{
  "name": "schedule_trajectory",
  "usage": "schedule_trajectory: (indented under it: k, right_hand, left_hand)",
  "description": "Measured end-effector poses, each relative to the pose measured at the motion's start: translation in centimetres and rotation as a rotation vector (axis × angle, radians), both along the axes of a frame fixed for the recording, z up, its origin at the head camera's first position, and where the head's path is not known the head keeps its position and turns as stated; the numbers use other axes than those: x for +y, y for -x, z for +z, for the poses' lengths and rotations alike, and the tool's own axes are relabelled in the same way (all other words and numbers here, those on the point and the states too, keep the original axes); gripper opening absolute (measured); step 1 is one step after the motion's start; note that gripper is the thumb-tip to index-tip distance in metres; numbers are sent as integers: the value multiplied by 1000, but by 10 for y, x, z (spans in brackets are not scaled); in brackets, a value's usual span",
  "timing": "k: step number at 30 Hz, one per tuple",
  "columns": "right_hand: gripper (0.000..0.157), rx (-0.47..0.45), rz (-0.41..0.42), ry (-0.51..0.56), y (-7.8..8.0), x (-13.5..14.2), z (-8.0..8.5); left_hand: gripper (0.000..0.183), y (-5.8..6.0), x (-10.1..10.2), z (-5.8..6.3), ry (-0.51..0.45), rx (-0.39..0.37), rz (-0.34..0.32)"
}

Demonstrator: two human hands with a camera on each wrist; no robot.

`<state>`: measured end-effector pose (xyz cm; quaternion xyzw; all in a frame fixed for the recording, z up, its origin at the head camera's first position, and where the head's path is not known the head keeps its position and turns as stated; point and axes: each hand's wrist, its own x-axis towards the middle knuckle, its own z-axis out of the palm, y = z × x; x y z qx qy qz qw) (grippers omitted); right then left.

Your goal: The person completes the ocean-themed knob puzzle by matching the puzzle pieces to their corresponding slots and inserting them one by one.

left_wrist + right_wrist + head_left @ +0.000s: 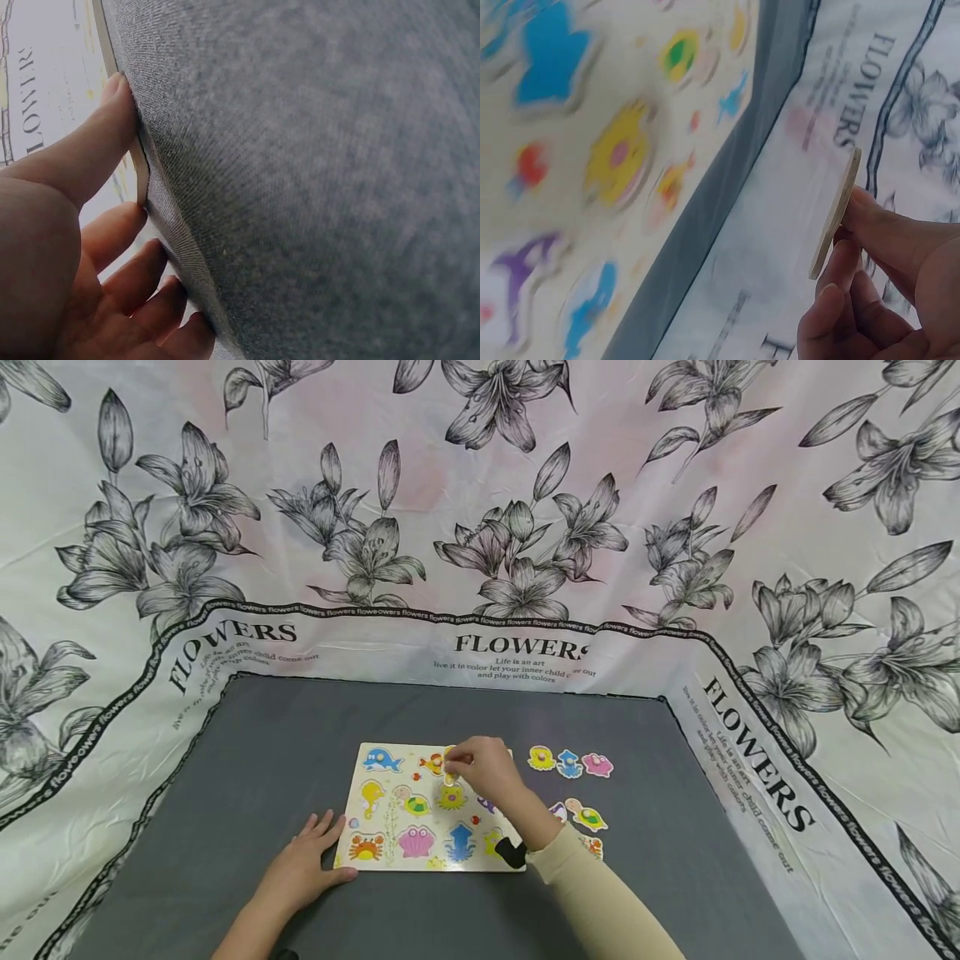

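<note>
Two-handed, pinching a thin wooden piece [834, 217] narrowly between thumb and fingertips of the right hand [487, 770], presenting it edge-on to the right wrist view and hiding most of its printed face. Hovering with it over the upper part of the pale puzzle board [480, 863], just right of the clownfish picture [431, 764]. Showing, below the grip, a round yellow picture [452, 797] and a blue squid picture [460, 842]. Left of the grip, spreading the fingers of the left hand [303, 860] loosely, touching the board's edge with the thumb. Showing, right of the grip on the gray cloth [225, 827], a row of yellow piece [542, 758], blue piece [569, 764] and pink piece [597, 765]; displaying, lower right of the grip, a turtle piece [588, 817] and a partly hidden orange piece [594, 846].
</note>
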<state>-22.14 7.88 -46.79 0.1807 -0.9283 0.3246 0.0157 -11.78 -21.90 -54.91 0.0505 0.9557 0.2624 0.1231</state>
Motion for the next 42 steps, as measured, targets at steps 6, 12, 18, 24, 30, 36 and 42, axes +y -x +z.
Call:
schedule_trajectory:
  k: [6, 12, 18, 24, 30, 36, 42]
  right_hand:
    - [12, -80, 46, 12, 6, -40, -6]
    - [12, -122, 73, -17, 7, -73, -20]
    - [8, -163, 100, -79, 11, -101, -39]
    - [5, -196, 111, -135, 16, -120, -51]
    - [5, -198, 105, -182, 16, -128, -58]
    - [4, -226, 101, -215, 16, -134, -66]
    - [6, -240, 109, -233, 17, -136, -67]
  left_hand:
    - [99, 1, -1, -1, 7, -14, 3]
    - [97, -1, -1, 1, -5, -4, 6]
    - [95, -4, 0, 5, -13, 14, 5]
    - [95, -5, 0, 5, -24, 7, 15]
    - [94, -3, 1, 4, -22, 15, 19]
    - [95, -3, 1, 5, -12, 14, 30]
    - [95, -3, 1, 4, -25, 3, 35]
